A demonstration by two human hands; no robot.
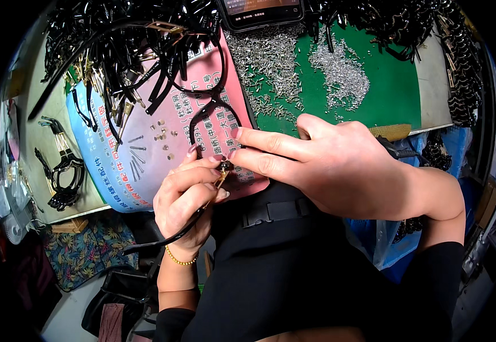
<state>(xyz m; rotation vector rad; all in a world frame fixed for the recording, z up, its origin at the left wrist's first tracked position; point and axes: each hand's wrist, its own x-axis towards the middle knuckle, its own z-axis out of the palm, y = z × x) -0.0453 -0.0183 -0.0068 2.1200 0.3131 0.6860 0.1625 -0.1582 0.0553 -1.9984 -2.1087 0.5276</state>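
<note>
Both hands meet at one corner of a black eyeglass frame (221,97), over the pink printed sheet. Its two rims stretch away from me, and one temple reaches out to the far left. My left hand (182,191) is closed around a second black temple (186,227), whose tip hangs past the wrist. Gold-coloured metal shows at that temple's front end, by the frame's corner. The fingers of my right hand (316,157) press on the near rim and corner; its thumb is hidden. Whether the temple and frame are joined there cannot be made out.
Small screws (137,157) and brass bits (162,134) lie on the printed sheet (140,188). Silver pins (271,68) and tiny parts (339,74) cover the green mat (384,100). Black temples (117,45) heap behind, beside a phone (262,11). Bundled frames (66,171) sit left.
</note>
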